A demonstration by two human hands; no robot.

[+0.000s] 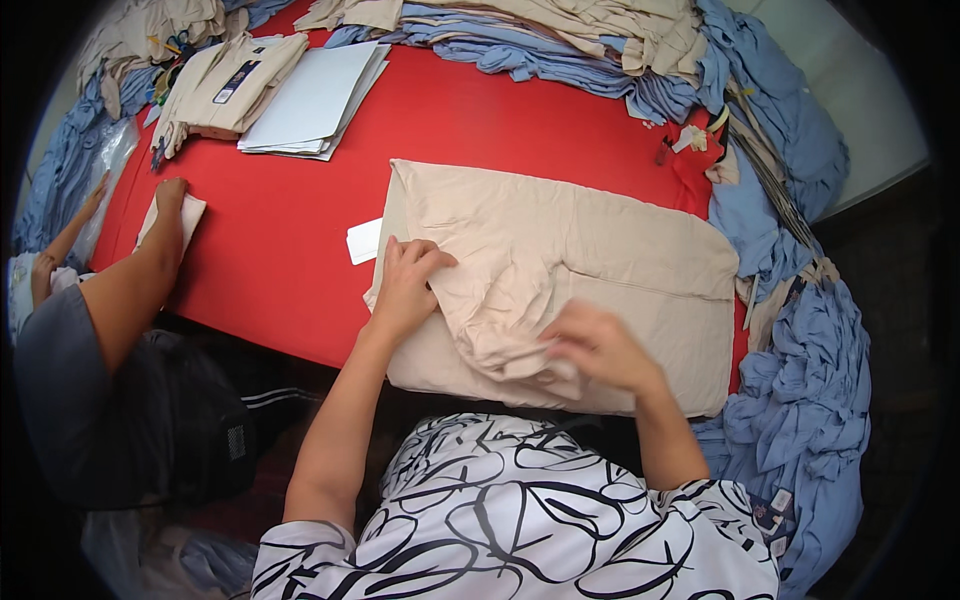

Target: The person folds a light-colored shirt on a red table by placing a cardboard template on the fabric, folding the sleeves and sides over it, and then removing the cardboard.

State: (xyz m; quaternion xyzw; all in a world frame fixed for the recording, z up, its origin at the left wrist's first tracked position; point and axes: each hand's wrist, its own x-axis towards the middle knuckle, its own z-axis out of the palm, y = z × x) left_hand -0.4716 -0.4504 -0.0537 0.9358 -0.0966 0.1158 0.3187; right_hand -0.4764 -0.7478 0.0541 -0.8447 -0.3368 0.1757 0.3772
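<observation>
A beige garment (650, 250), partly folded, lies in front of me on the red-covered table. A bunched, wrinkled part of it, perhaps a sleeve, is folded over its middle toward the near edge. At the garment's left side, my left hand (405, 290) is closed on a fold of the cloth, thumb and fingers bent over it. My right hand (600, 345) is blurred by motion over the near middle, next to the bunched part. Its fingers are bent, but whether they grip the cloth is unclear. A white card or sheet (364, 242) sticks out from under the garment's left edge.
Toward the far left of the red table (300, 230) lie a stack of white sheets (312, 100) and folded beige garments (225, 95). Blue and beige garments (560, 55) line the far edge; blue ones (800, 380) hang at the right. A co-worker's arm (140, 280) reaches in at left.
</observation>
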